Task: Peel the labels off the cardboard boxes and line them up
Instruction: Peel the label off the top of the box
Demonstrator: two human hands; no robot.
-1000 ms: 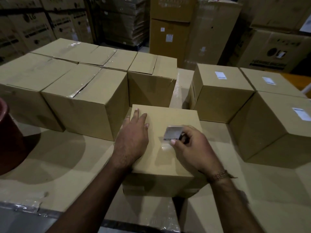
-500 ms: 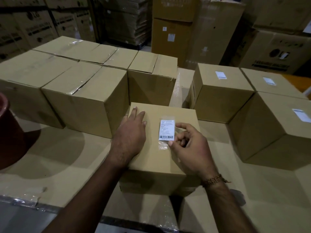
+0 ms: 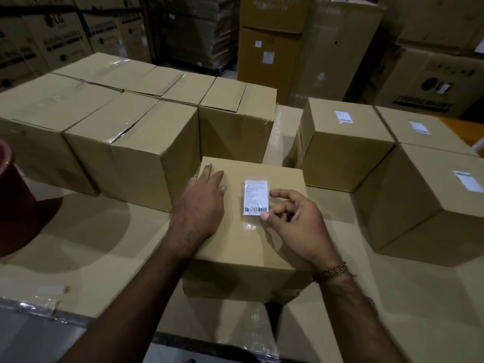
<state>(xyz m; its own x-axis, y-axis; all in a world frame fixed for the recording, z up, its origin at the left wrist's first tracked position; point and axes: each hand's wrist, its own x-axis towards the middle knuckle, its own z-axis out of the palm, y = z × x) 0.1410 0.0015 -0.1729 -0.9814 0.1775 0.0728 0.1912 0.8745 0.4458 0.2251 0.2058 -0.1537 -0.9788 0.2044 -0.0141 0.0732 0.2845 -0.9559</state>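
Holding the near box (image 3: 246, 239) flat with the left hand (image 3: 203, 205), fingers straight and spread on the lid, palm down at about 9 o'clock from the label (image 3: 256, 197). The label is a white slip under clear film, lying on top of the lid, a little right of centre. Its long axis runs 12 to 6, barcode at the 6 o'clock end.

The right hand (image 3: 296, 221) sits at 3 to 4 o'clock from the label, just beside it. Index finger reaches across to the label's right edge; thumb tip meets the lower right corner beside the barcode. Fingers curled; whether they actually pinch the film or only touch its edge cannot be told.

Judgement: the right hand is the nearer one and is placed for the peel. With the grip at the 4 o'clock corner, the pull would run toward 10 or 12 o'clock, along the long axis, while the left hand keeps the box from sliding.

Three boxes (image 3: 345, 142) at 1 to 3 o'clock carry labels on their lids. The boxes (image 3: 131, 153) at 10 to 12 o'clock show none.
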